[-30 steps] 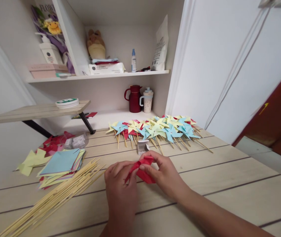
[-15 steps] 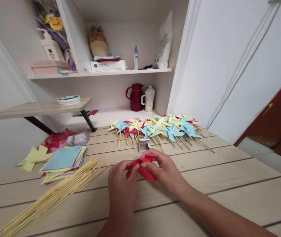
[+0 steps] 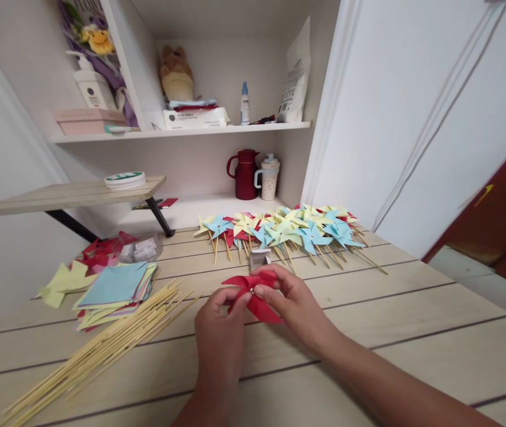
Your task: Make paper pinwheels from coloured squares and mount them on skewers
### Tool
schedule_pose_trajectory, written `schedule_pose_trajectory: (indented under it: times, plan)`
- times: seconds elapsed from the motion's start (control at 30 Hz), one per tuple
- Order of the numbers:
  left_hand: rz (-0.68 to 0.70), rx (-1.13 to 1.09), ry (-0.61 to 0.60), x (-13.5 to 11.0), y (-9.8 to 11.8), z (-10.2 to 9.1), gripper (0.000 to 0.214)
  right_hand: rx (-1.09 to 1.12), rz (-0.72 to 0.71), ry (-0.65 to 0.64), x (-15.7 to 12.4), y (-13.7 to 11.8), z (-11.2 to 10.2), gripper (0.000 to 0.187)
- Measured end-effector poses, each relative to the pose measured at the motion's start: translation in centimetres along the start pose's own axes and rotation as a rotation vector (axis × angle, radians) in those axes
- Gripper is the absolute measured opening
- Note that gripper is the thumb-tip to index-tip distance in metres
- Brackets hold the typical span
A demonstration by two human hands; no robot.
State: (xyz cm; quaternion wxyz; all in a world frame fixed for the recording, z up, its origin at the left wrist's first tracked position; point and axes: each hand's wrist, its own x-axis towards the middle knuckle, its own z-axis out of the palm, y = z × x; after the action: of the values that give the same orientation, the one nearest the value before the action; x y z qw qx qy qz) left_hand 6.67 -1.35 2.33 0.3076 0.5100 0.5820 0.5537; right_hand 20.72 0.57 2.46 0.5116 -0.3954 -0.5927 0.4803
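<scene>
Both of my hands hold a red paper pinwheel (image 3: pixel 253 296) just above the wooden table (image 3: pixel 413 338). My left hand (image 3: pixel 219 332) pinches its lower left side. My right hand (image 3: pixel 292 305) pinches the centre, where a small metal pin head shows, with fingers curled round the right blades. A small white box (image 3: pixel 259 259) stands just behind the pinwheel. A bundle of bamboo sticks (image 3: pixel 101 350) lies to the left of my left hand.
A row of finished pinwheels (image 3: pixel 279 231) in blue, yellow, green and red lies at the back of the table. A stack of coloured paper squares (image 3: pixel 113 287) and red cut pieces (image 3: pixel 101 252) sit at the left. Shelves behind hold a red jug (image 3: pixel 244 175), a cup (image 3: pixel 269 177) and bottles.
The red paper's folded blades have been drawn together at the centre, so the pinwheel shape now shows with a pin head in its middle. My hands stayed in about the same place.
</scene>
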Motion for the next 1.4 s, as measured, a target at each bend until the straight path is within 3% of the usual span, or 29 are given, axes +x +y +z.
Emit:
schedule_pose_trajectory:
  times: [0.17, 0.3, 0.37, 0.43, 0.67, 0.77, 0.93, 1.0, 1.2, 1.4]
  plan:
    - [-0.026, -0.008, 0.016, 0.2, 0.1, 0.0, 0.012, 0.132, 0.091, -0.031, -0.2, 0.1, -0.1, 0.043]
    - [0.097, 0.070, 0.099, 0.4, -0.5, -0.1, 0.011, 0.165, 0.120, 0.019, 0.1, 0.2, -0.4, 0.073]
    - [0.209, 0.123, 0.154, 0.4, -1.0, -0.1, 0.010, 0.196, 0.133, -0.005, 0.3, 0.1, -0.5, 0.066]
    - [0.322, 0.161, 0.177, 0.4, -1.5, -0.1, 0.008, 0.233, 0.125, -0.043, 0.4, 0.0, -0.4, 0.048]
    - [0.711, 0.309, 0.144, 0.2, -1.8, -0.3, 0.009, 0.107, 0.028, 0.000, 0.1, -0.3, -0.5, 0.012]
    - [0.817, 0.373, 0.118, 0.1, -1.7, -0.9, 0.017, -0.030, -0.097, 0.025, -0.3, -0.5, -0.8, 0.001]
    - [1.033, 0.423, 0.160, -0.4, -1.3, -2.1, 0.032, -0.302, -0.596, 0.078, -0.9, -1.2, -1.2, 0.012]
    - [1.081, 0.439, 0.169, -0.5, -1.0, -2.3, 0.034, -0.347, -0.717, 0.064, -1.0, -1.4, -1.3, 0.017]
    - [1.150, 0.444, 0.201, -0.5, -0.3, -2.2, 0.030, -0.387, -0.845, 0.076, -0.9, -1.2, -1.5, 0.019]
    - [1.130, 0.403, 0.187, -0.4, -0.4, -1.8, 0.024, -0.449, -0.900, 0.104, -0.7, -1.0, -1.5, 0.019]
